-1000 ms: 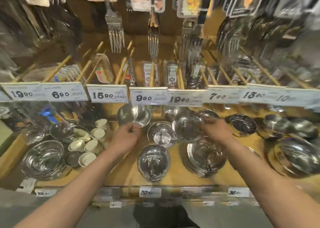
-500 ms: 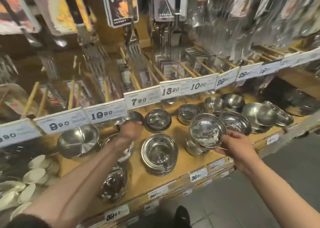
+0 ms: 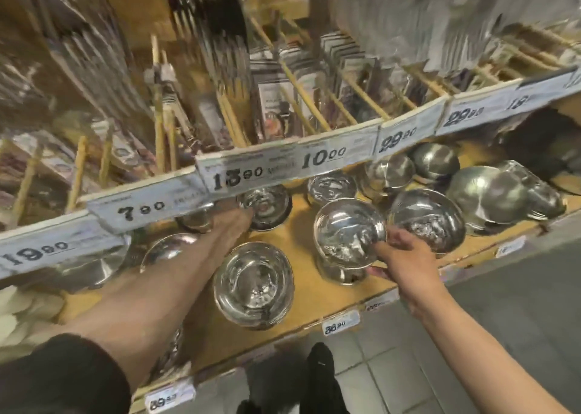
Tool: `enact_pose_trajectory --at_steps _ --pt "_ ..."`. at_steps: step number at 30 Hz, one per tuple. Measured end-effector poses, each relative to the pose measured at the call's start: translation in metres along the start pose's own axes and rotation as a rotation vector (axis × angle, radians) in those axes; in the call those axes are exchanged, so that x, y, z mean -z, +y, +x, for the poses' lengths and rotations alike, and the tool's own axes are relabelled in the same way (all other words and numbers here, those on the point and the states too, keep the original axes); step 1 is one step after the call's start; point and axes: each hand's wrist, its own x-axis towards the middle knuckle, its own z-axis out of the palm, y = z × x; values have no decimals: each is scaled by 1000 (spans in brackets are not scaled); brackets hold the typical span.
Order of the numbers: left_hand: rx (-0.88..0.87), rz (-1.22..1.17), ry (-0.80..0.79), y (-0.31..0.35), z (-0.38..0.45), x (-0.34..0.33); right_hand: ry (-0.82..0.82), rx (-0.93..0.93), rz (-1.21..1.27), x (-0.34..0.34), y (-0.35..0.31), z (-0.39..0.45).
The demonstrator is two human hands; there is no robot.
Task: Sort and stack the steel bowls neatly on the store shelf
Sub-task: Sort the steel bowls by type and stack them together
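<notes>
The right hand (image 3: 405, 258) pinches the rim of a shiny steel bowl (image 3: 347, 231), thumb on top and fingers under it. The bowl is tipped up, so its inside faces the camera. It sits just above a short stack of bowls (image 3: 341, 273) on the wooden shelf (image 3: 301, 247).

The left hand (image 3: 231, 222) reaches far back under the price tags (image 3: 251, 170). It is next to a small bowl (image 3: 265, 204) at the back. The picture is blurry there and the tags hide the fingers, so I cannot tell if that hand holds anything.

A big stack of bowls (image 3: 254, 283) sits near the front, between the 2 arms. More bowls (image 3: 489, 193) sit to the right. Packs of forks and spoons (image 3: 220, 68) hang above the shelf
</notes>
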Motion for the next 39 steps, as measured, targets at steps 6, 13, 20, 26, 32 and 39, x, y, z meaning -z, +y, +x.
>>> enact_pose_trajectory --at_steps 6,13,20,26,32,39 --pt "35 79 23 9 14 -8 6 -60 54 -7 8 11" --pt "69 -175 25 15 11 2 0 -64 67 -5 3 -3" --pt "47 -188 -54 -2 -4 42 -4 -24 98 -11 -12 -28" --pt "15 -128 38 -36 -25 91 -45 11 113 -21 -22 -60" --pt "-72 -240 94 -90 -53 140 -105 28 98 -61 -29 -94" --pt "-59 -255 118 -156 -82 194 -228 28 56 -125 -22 -127"
